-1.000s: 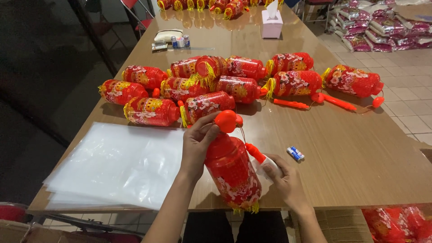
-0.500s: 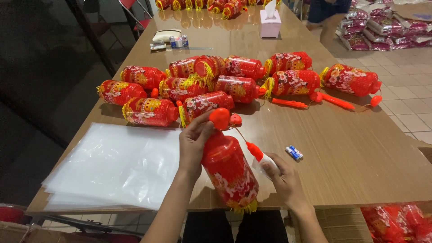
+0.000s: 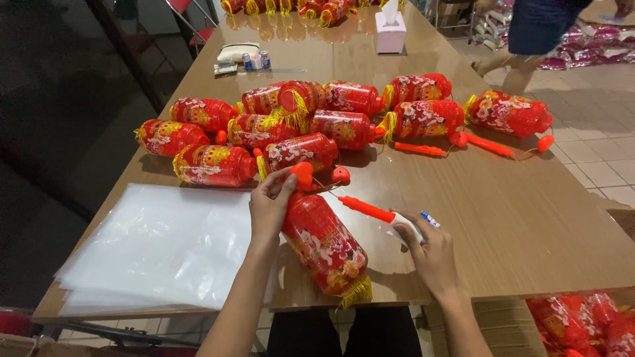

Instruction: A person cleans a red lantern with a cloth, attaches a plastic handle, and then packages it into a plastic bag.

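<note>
Under the left hand (image 3: 270, 201), closed on a red lantern (image 3: 324, 244), its top hides; right hand (image 3: 430, 254) grips an orange stick (image 3: 370, 210)

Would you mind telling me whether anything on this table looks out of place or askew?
Mostly no. One red lantern lies tilted on top of the others in the pile rather than flat on the table. A small battery lies loose beside the right hand.

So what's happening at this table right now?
A person sits at a wooden table with a red toy lantern lying in front of them. The left hand grips its orange top, and the right hand holds the white end of an orange stick. Clear plastic bags lie stacked to the left; more lanterns are piled behind.
</note>
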